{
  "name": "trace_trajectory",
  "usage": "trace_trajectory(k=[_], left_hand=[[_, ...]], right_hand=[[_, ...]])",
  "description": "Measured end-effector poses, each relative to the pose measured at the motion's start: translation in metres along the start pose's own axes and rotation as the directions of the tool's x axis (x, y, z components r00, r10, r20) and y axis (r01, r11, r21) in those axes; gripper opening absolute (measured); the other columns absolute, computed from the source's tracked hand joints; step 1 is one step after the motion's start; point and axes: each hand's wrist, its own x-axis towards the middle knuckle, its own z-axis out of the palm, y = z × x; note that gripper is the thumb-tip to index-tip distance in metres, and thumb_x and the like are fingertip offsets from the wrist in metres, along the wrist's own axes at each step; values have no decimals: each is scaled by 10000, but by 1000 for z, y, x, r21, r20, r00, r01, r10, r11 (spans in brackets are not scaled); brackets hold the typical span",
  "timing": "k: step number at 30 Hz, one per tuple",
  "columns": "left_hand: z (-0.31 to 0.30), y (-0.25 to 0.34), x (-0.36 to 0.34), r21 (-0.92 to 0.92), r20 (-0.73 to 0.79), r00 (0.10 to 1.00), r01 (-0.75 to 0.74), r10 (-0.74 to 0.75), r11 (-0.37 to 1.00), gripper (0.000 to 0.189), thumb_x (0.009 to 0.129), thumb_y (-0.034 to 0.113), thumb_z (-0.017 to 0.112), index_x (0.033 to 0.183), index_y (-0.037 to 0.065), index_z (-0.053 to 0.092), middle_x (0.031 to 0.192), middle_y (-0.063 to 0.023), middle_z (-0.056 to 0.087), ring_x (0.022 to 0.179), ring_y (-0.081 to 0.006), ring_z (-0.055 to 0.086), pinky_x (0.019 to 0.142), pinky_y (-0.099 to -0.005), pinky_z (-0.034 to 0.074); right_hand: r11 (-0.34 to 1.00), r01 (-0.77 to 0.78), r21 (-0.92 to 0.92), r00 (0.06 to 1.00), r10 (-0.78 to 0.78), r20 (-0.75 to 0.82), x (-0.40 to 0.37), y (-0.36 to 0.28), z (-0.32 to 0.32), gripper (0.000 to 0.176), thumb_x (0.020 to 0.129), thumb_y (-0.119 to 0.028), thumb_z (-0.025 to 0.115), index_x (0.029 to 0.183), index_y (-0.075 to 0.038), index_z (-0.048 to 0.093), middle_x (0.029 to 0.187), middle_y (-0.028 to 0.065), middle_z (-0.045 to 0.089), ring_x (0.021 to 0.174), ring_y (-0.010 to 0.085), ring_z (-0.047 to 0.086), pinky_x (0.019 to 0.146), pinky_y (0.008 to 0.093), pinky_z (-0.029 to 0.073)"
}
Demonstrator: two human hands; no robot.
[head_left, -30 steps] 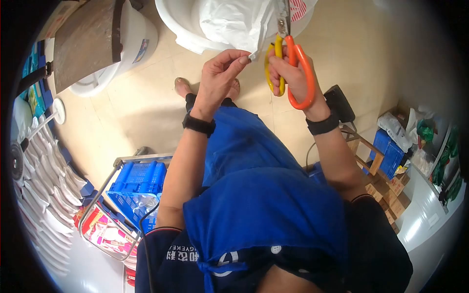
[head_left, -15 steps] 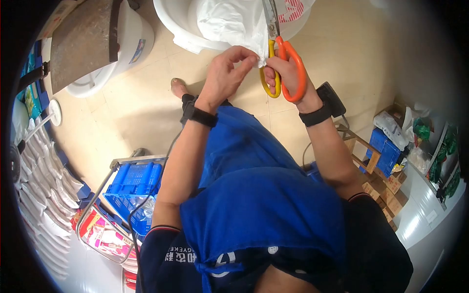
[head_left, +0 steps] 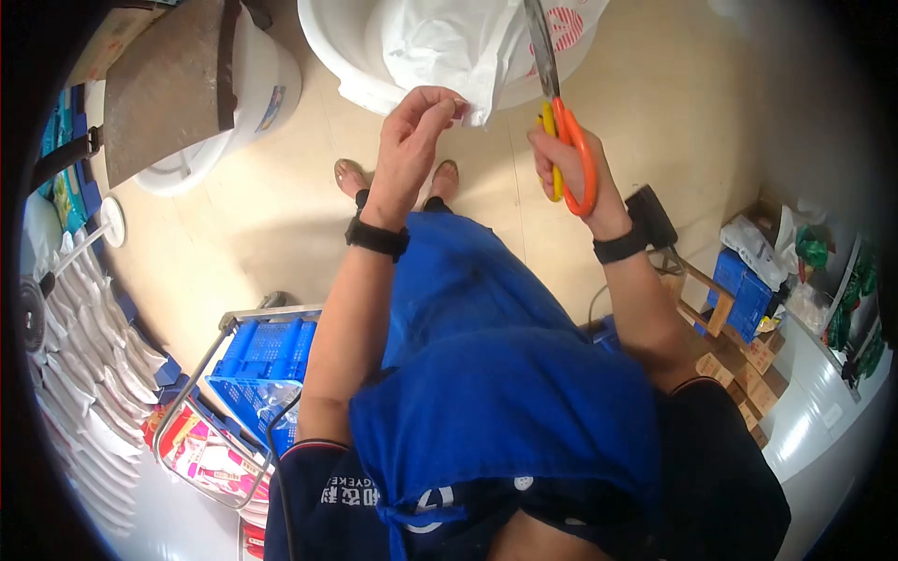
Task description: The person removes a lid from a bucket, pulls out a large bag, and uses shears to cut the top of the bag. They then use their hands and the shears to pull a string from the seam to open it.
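Between thumb and fingers my left hand pinches the corner of a white plastic bag. The bag has a red striped print and lies over the near side of a white tub. Off to the right, my right hand grips large scissors by their orange and yellow handles. Their metal blades point away from me, past the tub's right side, and look close together. A gap separates the scissors from the pinched corner.
At upper left stands a white bucket with a brown sheet-like panel over it. A blue crate sits on a metal-framed cart at left, near stacked white bags. Boxes and another blue crate are at right.
My right hand has moved right and down with the scissors, away from the bag corner. My left hand has shifted slightly left, still pinching the bag.
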Motion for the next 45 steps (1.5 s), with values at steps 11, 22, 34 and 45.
trace_trajectory(k=[11,22,34,45], left_hand=[[13,5,4,178,15,999,40,-43,983,182,850,132,655,965,-5,619,839,-18,636,787,-75,580,733,-214,463],[22,14,3,369,13,995,83,-94,926,210,867,166,636,975,-13,617,877,-13,630,798,-77,565,755,-216,453],[12,2,2,120,32,986,161,-166,980,193,870,123,626,999,-20,632,883,-7,630,805,-64,550,755,-204,442],[14,0,0,124,20,991,130,-133,984,185,860,112,642,985,-24,633,889,-14,636,818,-58,565,760,-205,453]], right_hand=[[940,220,263,974,-226,-4,7,-6,10,141,813,-104,580,888,-23,491,594,19,471,480,82,451,440,211,362],[955,196,222,980,-198,-13,17,-4,23,131,809,-100,542,881,9,534,547,-1,456,430,66,415,409,212,334],[969,234,80,968,-240,71,15,0,21,147,835,-123,537,888,14,534,559,-5,472,441,57,424,423,203,343],[948,311,-75,950,-312,-11,25,16,23,106,844,-99,521,887,-4,538,578,-8,481,436,49,414,407,202,343]])
